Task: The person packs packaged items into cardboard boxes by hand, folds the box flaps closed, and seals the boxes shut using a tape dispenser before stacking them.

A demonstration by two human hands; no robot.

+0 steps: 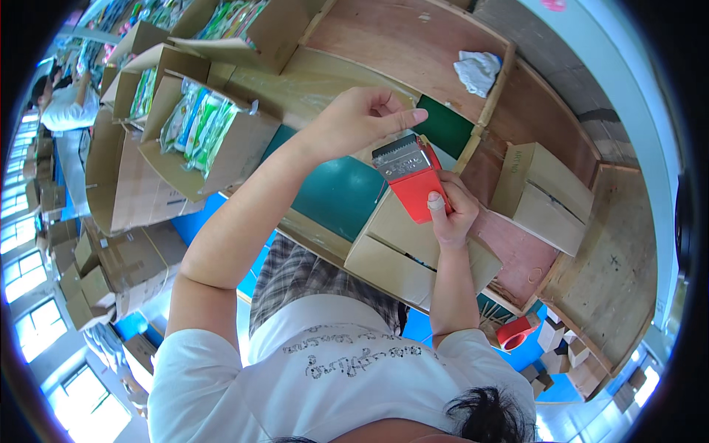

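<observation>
A: Where's the tape gun (413,181)?

B: Held up over the closed carton (402,255), red body with a grey toothed blade at its upper end. Its long axis runs from the blade, up and left, down to the red handle, lower right.

A: Which hand has it?

B: The right hand (450,210) is clenched round the handle, thumb pressed flat on the red face. The blade end points away from that hand, toward the left hand (362,118).

A: And the left?

B: It sits just above and left of the blade, fingers pinched together at the tips. I take it to be gripping the end of the tape, but the tape itself is too thin and clear to make out, so I can't say for certain it holds anything.

A: So the left is nearer the blade?

B: Yes, very near it, a small gap between fingertips and teeth. The right is at the opposite end.

A: What's around?

B: The carton rests on the green counter (332,192), directly below the gun. A second closed carton (543,196) stands to the right on the wooden shelf (613,244). Open boxes of green packets (199,125) lie to the left. A white rag (476,70) sits further back, and a second red tape gun (515,332) lower right.
</observation>
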